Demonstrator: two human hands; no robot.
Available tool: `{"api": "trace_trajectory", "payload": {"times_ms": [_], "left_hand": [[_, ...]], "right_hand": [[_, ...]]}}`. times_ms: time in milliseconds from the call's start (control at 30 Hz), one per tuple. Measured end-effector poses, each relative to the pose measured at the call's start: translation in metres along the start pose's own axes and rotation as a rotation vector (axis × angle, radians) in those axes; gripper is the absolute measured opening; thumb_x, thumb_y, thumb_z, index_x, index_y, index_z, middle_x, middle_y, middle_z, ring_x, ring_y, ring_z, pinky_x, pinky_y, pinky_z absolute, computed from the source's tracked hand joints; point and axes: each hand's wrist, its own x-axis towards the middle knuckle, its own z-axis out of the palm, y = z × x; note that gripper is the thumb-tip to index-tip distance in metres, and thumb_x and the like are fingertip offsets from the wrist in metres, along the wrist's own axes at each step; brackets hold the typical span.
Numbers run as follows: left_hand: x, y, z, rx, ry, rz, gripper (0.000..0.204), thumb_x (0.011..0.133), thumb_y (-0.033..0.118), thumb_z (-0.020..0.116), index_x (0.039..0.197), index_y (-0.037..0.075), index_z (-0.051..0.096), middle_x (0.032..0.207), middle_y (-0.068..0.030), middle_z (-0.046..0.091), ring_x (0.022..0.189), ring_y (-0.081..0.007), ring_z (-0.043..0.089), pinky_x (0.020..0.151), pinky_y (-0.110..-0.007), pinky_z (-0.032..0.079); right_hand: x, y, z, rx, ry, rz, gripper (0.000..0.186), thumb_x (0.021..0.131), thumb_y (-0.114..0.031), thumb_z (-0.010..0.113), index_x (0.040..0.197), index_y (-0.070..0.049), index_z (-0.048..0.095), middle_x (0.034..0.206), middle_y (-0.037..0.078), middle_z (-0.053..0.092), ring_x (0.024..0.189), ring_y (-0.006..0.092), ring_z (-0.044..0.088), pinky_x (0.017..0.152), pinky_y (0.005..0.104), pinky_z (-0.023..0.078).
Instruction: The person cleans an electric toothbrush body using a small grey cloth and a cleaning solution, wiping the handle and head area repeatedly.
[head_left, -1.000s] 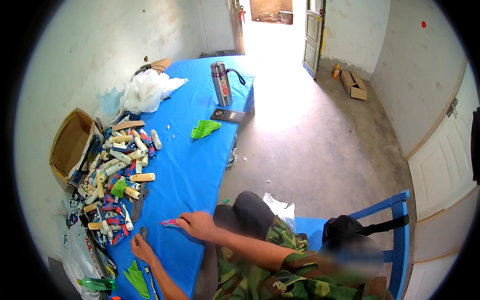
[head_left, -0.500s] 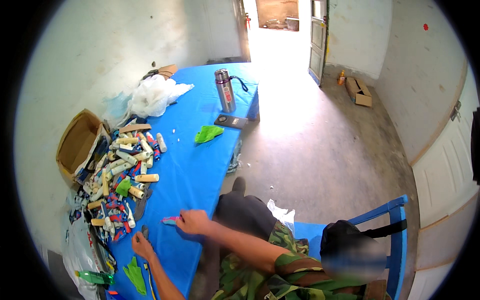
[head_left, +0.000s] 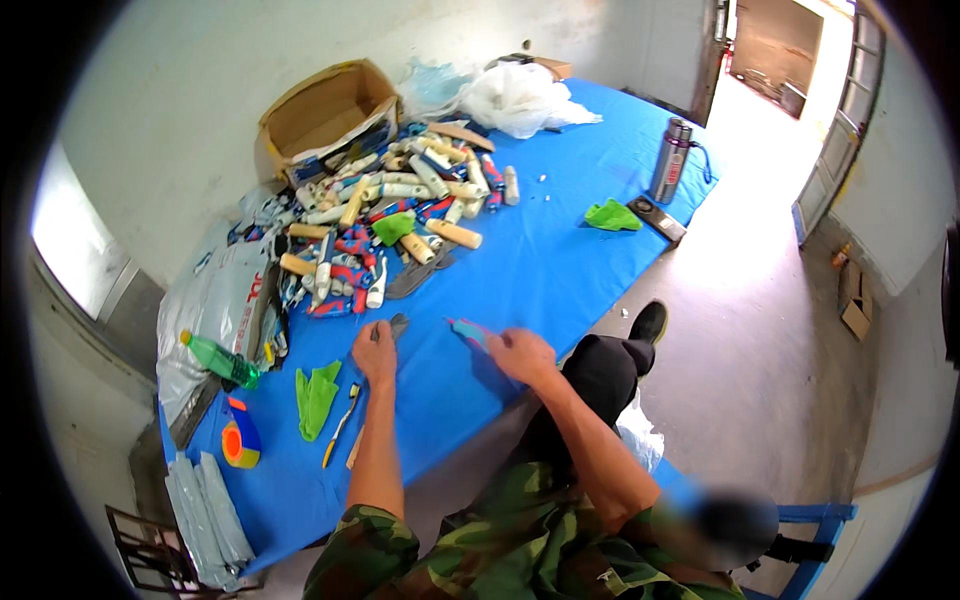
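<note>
My left hand (head_left: 374, 352) is closed above the blue-covered table, pinching a small dark grey piece (head_left: 399, 326) that sticks out past the fingertips; its kind is not clear. To its right, near the table's front edge, my right hand (head_left: 522, 356) is closed on a slim light blue and pink piece (head_left: 467, 330), pointing left toward the other hand. Beside my left forearm lie a toothbrush (head_left: 343, 425) with a yellow handle and a green cloth (head_left: 318, 400). Beyond both hands spreads a heap of small cream, white and red-blue tube-like pieces (head_left: 400, 187), with another green scrap on top.
An open cardboard box (head_left: 330, 105) stands behind the heap, next to white plastic bags (head_left: 520, 98). A steel flask (head_left: 671, 160), a dark flat box (head_left: 657, 218) and a green cloth (head_left: 613, 215) sit far right. A green bottle (head_left: 220, 360) and orange-blue tape roll (head_left: 240, 437) lie left.
The view has swung left, bringing the tape roll and grey packets into sight. Both hands keep their grips, and more of the light blue and pink piece shows now.
</note>
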Motion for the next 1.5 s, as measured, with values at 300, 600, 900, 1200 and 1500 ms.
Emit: {"api": "trace_trajectory", "payload": {"times_ms": [300, 600, 900, 1200, 1500], "left_hand": [[-0.008, 0.011, -0.009, -0.041, -0.045, -0.127, 0.028, 0.093, 0.025, 0.072, 0.101, -0.002, 0.077, 0.088, -0.0154, 0.077, 0.08, -0.0251, 0.072, 0.074, -0.039, 0.055], [-0.008, 0.064, -0.008, -0.165, -0.09, -0.024, 0.022, 0.098, 0.019, 0.072, 0.104, -0.002, 0.075, 0.092, -0.0127, 0.075, 0.08, -0.0195, 0.069, 0.075, -0.034, 0.055], [-0.052, 0.134, 0.011, -0.301, -0.443, 0.194, 0.013, 0.09, 0.008, 0.076, 0.102, 0.001, 0.075, 0.097, -0.0125, 0.073, 0.085, -0.0277, 0.072, 0.077, -0.038, 0.059], [-0.075, 0.121, 0.011, -0.229, -0.675, 0.647, 0.029, 0.082, 0.009, 0.079, 0.111, 0.008, 0.072, 0.117, -0.006, 0.068, 0.097, -0.0272, 0.069, 0.077, -0.038, 0.059], [-0.064, 0.112, 0.018, -0.192, -0.649, 0.549, 0.033, 0.083, 0.01, 0.081, 0.115, 0.009, 0.072, 0.124, -0.0071, 0.067, 0.103, -0.0296, 0.066, 0.083, -0.039, 0.058]], "right_hand": [[-0.006, 0.009, -0.006, 0.089, 0.0, -0.081, 0.053, 0.094, -0.049, 0.064, 0.129, -0.009, 0.069, 0.088, 0.011, 0.077, 0.087, 0.0301, 0.075, 0.083, 0.0407, 0.056], [-0.008, 0.01, -0.01, 0.051, -0.016, -0.174, 0.055, 0.086, -0.035, 0.077, 0.135, -0.013, 0.064, 0.099, 0.013, 0.075, 0.089, 0.0344, 0.074, 0.08, 0.0439, 0.057], [-0.015, 0.002, 0.015, 0.055, 0.203, -0.323, 0.05, 0.084, -0.02, 0.081, 0.131, -0.011, 0.067, 0.107, 0.01, 0.068, 0.08, 0.0291, 0.071, 0.072, 0.039, 0.057], [-0.011, 0.012, 0.024, -0.034, 0.344, -0.365, 0.051, 0.073, -0.012, 0.082, 0.122, -0.007, 0.069, 0.106, 0.008, 0.07, 0.08, 0.0236, 0.072, 0.07, 0.036, 0.058], [-0.008, 0.007, 0.025, -0.006, 0.432, -0.446, 0.048, 0.07, -0.012, 0.086, 0.116, -0.007, 0.071, 0.106, 0.01, 0.072, 0.081, 0.0265, 0.072, 0.069, 0.034, 0.059]]}}
